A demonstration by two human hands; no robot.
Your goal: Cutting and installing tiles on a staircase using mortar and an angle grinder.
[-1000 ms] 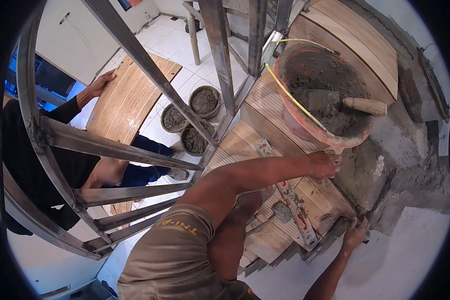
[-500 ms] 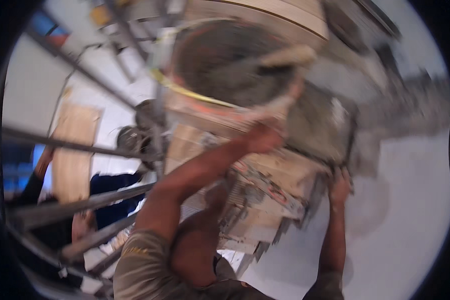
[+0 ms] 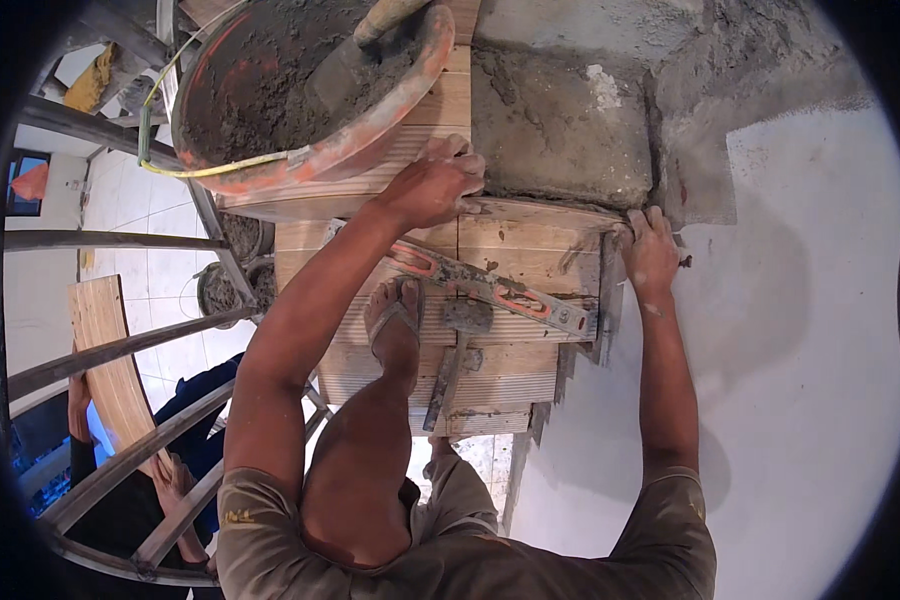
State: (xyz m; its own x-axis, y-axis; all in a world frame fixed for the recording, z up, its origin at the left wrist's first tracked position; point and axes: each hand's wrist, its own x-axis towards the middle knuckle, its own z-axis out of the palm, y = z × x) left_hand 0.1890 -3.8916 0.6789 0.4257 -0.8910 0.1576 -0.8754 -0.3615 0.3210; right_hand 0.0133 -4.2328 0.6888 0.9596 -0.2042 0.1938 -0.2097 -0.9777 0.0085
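A narrow wood-look tile point(image 3: 545, 209) stands along the front edge of a mortar-covered step point(image 3: 560, 120), its thin top edge toward me. My left hand point(image 3: 438, 185) closes its fingers at the tile's left end. My right hand point(image 3: 652, 255) grips the other end, against the white wall. Just below lies a spirit level point(image 3: 480, 283) with orange-rimmed openings, smeared with mortar. A hammer-like tool point(image 3: 445, 378) rests on the lower treads beside my sandalled foot. Beyond my left hand sits an orange bucket point(image 3: 370, 130) of wet mortar, a trowel point(image 3: 345, 75) stuck in it.
Metal railing bars point(image 3: 120, 240) run down the left side. Past them a co-worker's hand point(image 3: 173, 480) holds a wood-look plank point(image 3: 113, 350). Smaller mortar buckets point(image 3: 225, 290) stand beyond the railing. The white wall point(image 3: 760, 400) bounds the stairs on the right.
The view has shifted and sharpened; the bucket now appears farther up and left. Both hands remain along the step's front edge, the left one now clearly at the tile's left end.
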